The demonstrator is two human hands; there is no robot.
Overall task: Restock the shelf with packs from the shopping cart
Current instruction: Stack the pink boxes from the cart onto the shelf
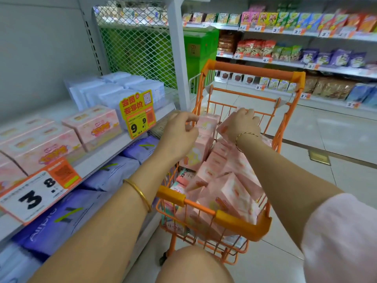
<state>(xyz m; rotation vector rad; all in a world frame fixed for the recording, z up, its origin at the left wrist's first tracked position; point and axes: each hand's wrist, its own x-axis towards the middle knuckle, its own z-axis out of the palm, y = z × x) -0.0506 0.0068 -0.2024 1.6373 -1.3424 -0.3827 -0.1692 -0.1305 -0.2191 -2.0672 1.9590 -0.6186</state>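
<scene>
An orange shopping cart (253, 72) stands in front of me, filled with several pink packs (228, 193). My right hand (242, 123) grips one pink pack (223, 127) at the cart's far end, lifted above the pile. My left hand (179, 129) hovers with curled fingers beside an upright pink pack (206, 124) at the cart's left side; whether it touches the pack is unclear. To the left, the shelf (114, 152) holds matching pink packs (93, 124) in a row.
White packs (114, 88) sit further back on the same shelf, purple packs (110, 170) on the shelf below. Price tags (137, 113) hang off the shelf edge. A white upright post (179, 58) stands between shelf and cart. Snack shelves (306, 58) line the far side of the tiled aisle.
</scene>
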